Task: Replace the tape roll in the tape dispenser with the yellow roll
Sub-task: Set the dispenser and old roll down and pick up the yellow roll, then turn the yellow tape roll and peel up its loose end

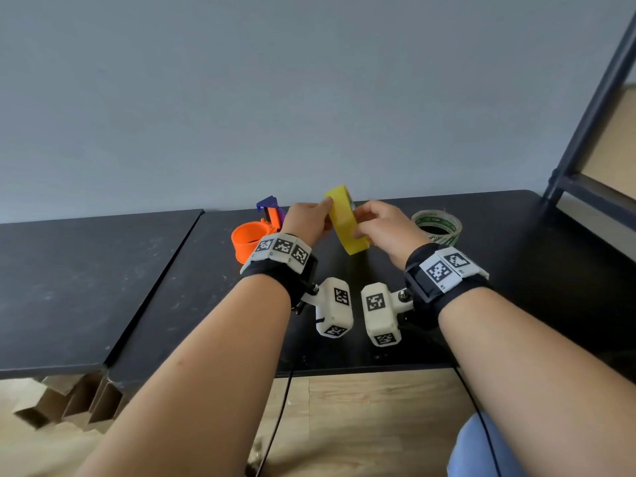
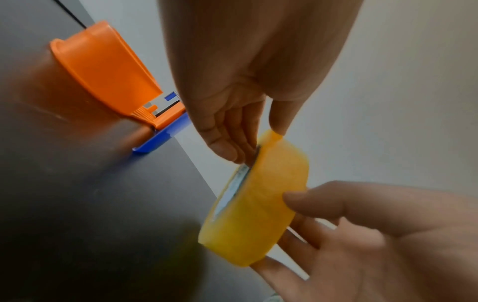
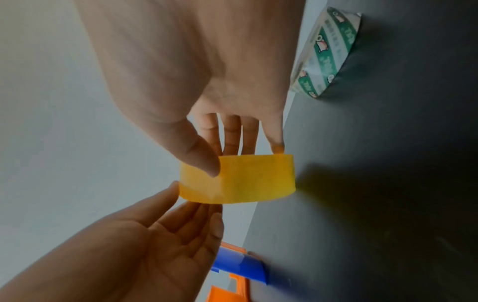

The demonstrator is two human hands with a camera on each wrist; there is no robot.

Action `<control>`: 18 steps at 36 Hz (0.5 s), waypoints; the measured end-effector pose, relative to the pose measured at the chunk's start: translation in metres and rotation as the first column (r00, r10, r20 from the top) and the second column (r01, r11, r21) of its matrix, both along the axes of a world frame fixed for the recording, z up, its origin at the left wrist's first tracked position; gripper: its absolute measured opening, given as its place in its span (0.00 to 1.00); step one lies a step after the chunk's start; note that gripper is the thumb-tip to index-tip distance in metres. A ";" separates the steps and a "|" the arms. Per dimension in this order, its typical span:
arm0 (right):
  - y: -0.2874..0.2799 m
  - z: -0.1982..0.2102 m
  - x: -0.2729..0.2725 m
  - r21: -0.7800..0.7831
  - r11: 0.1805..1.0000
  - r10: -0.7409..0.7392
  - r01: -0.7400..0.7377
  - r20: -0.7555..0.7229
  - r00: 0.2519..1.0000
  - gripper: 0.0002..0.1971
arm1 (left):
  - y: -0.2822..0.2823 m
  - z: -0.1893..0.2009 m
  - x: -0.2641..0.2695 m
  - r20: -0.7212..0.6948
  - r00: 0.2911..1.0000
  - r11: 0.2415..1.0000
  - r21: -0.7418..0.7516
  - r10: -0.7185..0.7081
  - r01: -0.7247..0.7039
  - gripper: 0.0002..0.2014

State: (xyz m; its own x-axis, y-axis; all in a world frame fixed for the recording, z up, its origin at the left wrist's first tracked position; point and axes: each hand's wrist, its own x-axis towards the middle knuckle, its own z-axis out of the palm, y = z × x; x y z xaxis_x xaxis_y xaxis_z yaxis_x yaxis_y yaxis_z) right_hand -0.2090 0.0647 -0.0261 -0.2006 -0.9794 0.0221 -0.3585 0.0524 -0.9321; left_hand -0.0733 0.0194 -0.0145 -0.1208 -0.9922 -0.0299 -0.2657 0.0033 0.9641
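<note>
Both hands are holding the yellow roll (image 1: 346, 224) up between them, above the black worktop (image 1: 179, 287): the left hand (image 1: 306, 220) is pinching its upper edge with thumb and fingertips, and the right hand (image 1: 385, 228) is gripping its lower part, thumb on the outer band and fingers behind. The orange and blue tape dispenser (image 1: 256, 232) is sitting empty on the worktop just beyond the left hand, while a clear roll with green print (image 1: 437, 227) is lying flat just past the right hand.
</note>
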 end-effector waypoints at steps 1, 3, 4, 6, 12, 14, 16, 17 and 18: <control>0.001 0.000 0.001 0.001 1.000 -0.002 0.002 0.032 0.999 0.15 | 0.002 0.001 0.001 -0.024 1.000 1.000 -0.012 -0.008 0.008 0.17; 0.003 0.001 0.001 0.002 1.000 -0.008 0.008 0.113 0.994 0.12 | 0.003 0.000 0.003 -0.058 0.998 0.999 -0.029 -0.023 0.022 0.16; 0.003 0.002 0.001 0.004 1.000 -0.009 0.009 0.159 0.987 0.11 | 0.003 -0.001 0.003 -0.061 0.998 0.999 -0.041 -0.034 0.032 0.15; 0.003 0.004 0.001 0.007 1.000 -0.018 0.016 0.231 0.973 0.07 | 0.004 -0.003 0.003 -0.042 0.998 0.996 -0.072 -0.057 0.054 0.15; 0.000 0.007 0.004 0.039 0.998 -0.059 0.049 0.302 0.952 0.14 | 0.007 -0.007 0.000 -0.047 0.995 0.991 -0.106 -0.085 0.080 0.17; 0.000 0.008 0.006 0.046 0.998 -0.061 0.050 0.298 0.953 0.15 | 0.005 -0.009 -0.001 -0.041 0.995 0.990 -0.112 -0.088 0.083 0.17; 0.000 0.010 0.009 0.053 0.997 -0.072 0.059 0.296 0.952 0.13 | 0.006 -0.010 -0.001 -0.049 0.994 0.991 -0.106 -0.093 0.088 0.17; 0.000 0.010 0.009 0.055 0.996 -0.081 0.067 0.300 0.951 0.12 | 0.006 -0.010 -0.002 -0.059 0.993 0.990 -0.103 -0.099 0.093 0.16; 0.000 0.011 0.010 0.061 0.995 -0.093 0.078 0.304 0.948 0.10 | 0.006 -0.011 -0.003 -0.066 0.992 0.990 -0.102 -0.106 0.099 0.16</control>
State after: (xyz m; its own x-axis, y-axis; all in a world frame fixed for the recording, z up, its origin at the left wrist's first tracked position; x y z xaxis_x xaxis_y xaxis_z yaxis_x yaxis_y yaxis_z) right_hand -0.1989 0.0652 -0.0153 -0.2731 -0.9568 -0.0999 -0.0484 0.1173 -0.9919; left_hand -0.0765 0.0258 -0.0250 -0.2207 -0.9721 0.0798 -0.1895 0.1230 0.9741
